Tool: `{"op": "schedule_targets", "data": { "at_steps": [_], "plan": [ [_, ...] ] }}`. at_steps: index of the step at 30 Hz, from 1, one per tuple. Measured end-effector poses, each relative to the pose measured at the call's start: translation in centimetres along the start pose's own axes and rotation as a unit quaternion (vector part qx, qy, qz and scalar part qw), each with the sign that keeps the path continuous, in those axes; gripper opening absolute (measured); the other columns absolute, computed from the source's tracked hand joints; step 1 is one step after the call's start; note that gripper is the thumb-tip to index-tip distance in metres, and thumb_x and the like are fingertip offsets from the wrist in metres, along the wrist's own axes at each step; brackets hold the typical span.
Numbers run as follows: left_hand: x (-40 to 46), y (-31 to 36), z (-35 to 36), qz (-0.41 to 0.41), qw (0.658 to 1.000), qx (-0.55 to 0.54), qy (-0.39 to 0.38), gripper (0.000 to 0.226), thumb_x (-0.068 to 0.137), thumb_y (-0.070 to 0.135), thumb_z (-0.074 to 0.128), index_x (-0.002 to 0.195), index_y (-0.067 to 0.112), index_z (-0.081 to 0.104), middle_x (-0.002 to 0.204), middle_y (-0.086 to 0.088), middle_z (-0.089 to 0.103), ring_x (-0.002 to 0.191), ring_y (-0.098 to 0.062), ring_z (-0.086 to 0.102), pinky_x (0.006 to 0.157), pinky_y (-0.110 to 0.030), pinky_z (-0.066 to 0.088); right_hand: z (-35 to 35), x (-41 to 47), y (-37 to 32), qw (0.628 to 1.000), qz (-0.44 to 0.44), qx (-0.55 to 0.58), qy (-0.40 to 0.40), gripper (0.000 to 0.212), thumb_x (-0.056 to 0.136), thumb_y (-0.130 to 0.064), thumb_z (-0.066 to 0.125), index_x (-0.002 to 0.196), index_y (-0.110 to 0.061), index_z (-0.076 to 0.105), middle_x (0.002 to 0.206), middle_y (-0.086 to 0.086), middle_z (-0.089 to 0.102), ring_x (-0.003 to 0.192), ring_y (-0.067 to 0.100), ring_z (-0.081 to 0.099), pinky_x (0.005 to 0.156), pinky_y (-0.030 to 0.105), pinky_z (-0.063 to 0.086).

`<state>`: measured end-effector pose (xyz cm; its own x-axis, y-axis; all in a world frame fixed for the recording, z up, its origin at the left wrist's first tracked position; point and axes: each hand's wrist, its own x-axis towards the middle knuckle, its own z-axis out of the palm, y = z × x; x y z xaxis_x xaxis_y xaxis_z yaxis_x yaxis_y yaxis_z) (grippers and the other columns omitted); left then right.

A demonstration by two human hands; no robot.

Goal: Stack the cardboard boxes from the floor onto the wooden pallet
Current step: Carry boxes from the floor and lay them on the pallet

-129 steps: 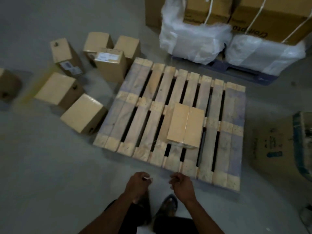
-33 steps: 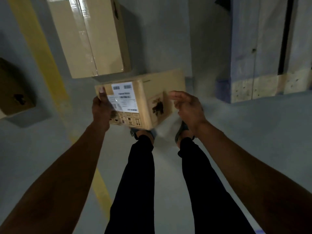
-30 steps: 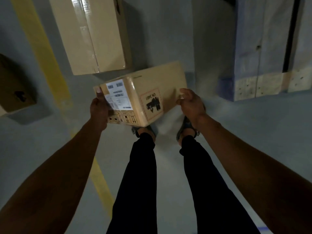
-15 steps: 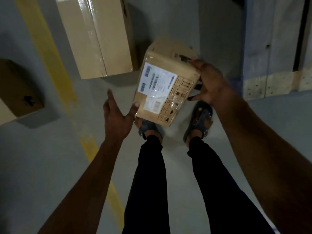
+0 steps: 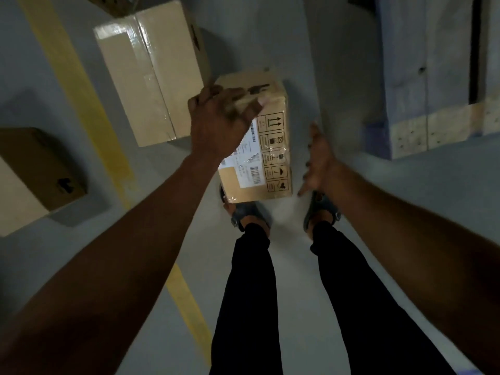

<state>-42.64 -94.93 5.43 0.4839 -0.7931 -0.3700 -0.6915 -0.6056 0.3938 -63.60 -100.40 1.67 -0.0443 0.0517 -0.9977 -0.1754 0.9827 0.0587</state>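
Yellow floor line [image 5: 81, 85], grey sandals [image 5: 249, 215], blk trousers [image 5: 251, 293].

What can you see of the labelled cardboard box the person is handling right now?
The labelled cardboard box is plain brown, with a white shipping label under clear tape and a column of black handling symbols beside it. A dark printed mark shows on its far face. It sits above the person's feet, long side pointing away. The left hand lies over its far left corner, fingers spread; the right hand is open just beside its right side, apparently not touching. Whether it rests on the floor is unclear.
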Motion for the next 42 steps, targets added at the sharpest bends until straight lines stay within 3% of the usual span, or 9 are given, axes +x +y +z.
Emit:
{"op": "schedule_targets", "data": {
  "at_steps": [6,11,16,20,26,28,34,39,42],
  "plan": [
    [-1.3,-0.3,-0.2,-0.324,0.912,-0.244,0.064,0.063,0.084,0.073,0.063,0.119,0.022,0.078,0.136,-0.006,0.068,0.146,-0.028,0.041,0.126,-0.042,0.027,-0.2,1.7,9.8,0.974,0.073,0.147,-0.155,0.069,0.087,-0.075,0.045,0.124,-0.023,0.072,0.14,0.013,0.061,0.129,0.04,0.051,0.103,0.072,0.039],
    [-3.8,1.4,-2.6,-0.43,0.788,-0.44,0.034,0.088,0.07,0.043,0.089,0.147,0.014,0.057,0.143,-0.008,0.063,0.121,-0.027,0.066,0.106,-0.046,0.054,-1.5,-1.4,10.0,0.964,0.015,0.22,-0.147,0.057,0.094,-0.063,0.048,0.128,-0.022,0.07,0.131,0.015,0.068,0.123,0.041,0.059,0.091,0.072,0.049],
    [-11.5,9.0,-9.8,-0.383,0.768,-0.512,-0.039,0.051,0.09,0.021,0.08,0.136,0.023,0.058,0.127,-0.003,0.069,0.108,-0.02,0.07,0.105,-0.047,0.054,-9.9,-11.0,9.4,0.954,-0.007,0.244,-0.173,0.066,0.095,-0.064,0.049,0.136,-0.015,0.063,0.141,0.017,0.062,0.133,0.042,0.053,0.106,0.075,0.033],
    [-18.5,18.8,-18.3,-0.338,0.766,-0.543,-0.059,0.072,0.083,0.028,0.087,0.148,0.021,0.056,0.147,-0.002,0.061,0.127,-0.019,0.064,0.108,-0.045,0.053,-17.7,-25.1,6.4,0.959,-0.066,0.223,-0.159,0.062,0.098,-0.054,0.049,0.144,-0.014,0.057,0.149,0.018,0.055,0.138,0.043,0.049,0.106,0.078,0.032],
    [-25.7,30.2,-31.2,-0.298,0.788,-0.516,-0.155,0.071,0.078,0.083,0.063,0.133,0.039,0.062,0.138,0.01,0.06,0.124,-0.02,0.057,0.106,-0.052,0.045,-24.5,-43.5,2.8,0.939,-0.244,0.17,-0.174,0.061,0.063,-0.034,0.09,0.121,-0.031,0.073,0.14,0.015,0.062,0.114,0.039,0.068,0.087,0.072,0.052],
    [-27.8,33.6,-34.3,-0.263,0.809,-0.5,-0.163,0.052,0.083,0.078,0.062,0.116,0.037,0.06,0.119,0.013,0.06,0.112,-0.014,0.056,0.1,-0.039,0.046,-25.9,-47.8,2.4,0.922,-0.285,0.171,-0.198,0.042,0.075,-0.024,0.077,0.116,-0.032,0.075,0.133,0.009,0.066,0.108,0.035,0.067,0.092,0.066,0.05],
    [-30.5,37.0,-32.3,-0.105,0.905,-0.411,-0.038,0.104,0.047,0.083,0.087,0.139,0.064,0.042,0.139,0.006,0.062,0.129,-0.022,0.06,0.107,-0.044,0.053,-28.5,-54.2,1.3,0.898,-0.371,0.132,-0.195,0.06,0.089,-0.017,0.063,0.146,-0.035,0.052,0.132,0.006,0.048,0.112,0.032,0.053,0.105,0.067,0.04],
    [-35.8,39.7,-40.6,-0.085,0.829,-0.551,0.042,0.052,0.075,0.055,0.084,0.121,0.033,0.072,0.115,0.003,0.079,0.104,-0.012,0.075,0.084,-0.036,0.059,-27.5,-62.8,4.1,0.856,-0.473,0.038,-0.206,0.032,0.103,-0.046,0.044,0.117,-0.047,0.073,0.116,-0.015,0.074,0.098,0.013,0.062,0.083,0.04,0.043],
    [-38.9,37.2,-42.7,-0.133,0.753,-0.643,-0.043,0.026,0.097,0.045,0.063,0.115,0.027,0.072,0.086,0.0,0.082,0.073,-0.018,0.078,0.066,-0.04,0.057,-26.7,-67.3,6.5,0.808,-0.554,-0.031,-0.201,0.038,0.106,-0.046,0.037,0.129,-0.045,0.068,0.132,-0.03,0.063,0.129,-0.001,0.052,0.1,0.04,0.041]
  ]
}}
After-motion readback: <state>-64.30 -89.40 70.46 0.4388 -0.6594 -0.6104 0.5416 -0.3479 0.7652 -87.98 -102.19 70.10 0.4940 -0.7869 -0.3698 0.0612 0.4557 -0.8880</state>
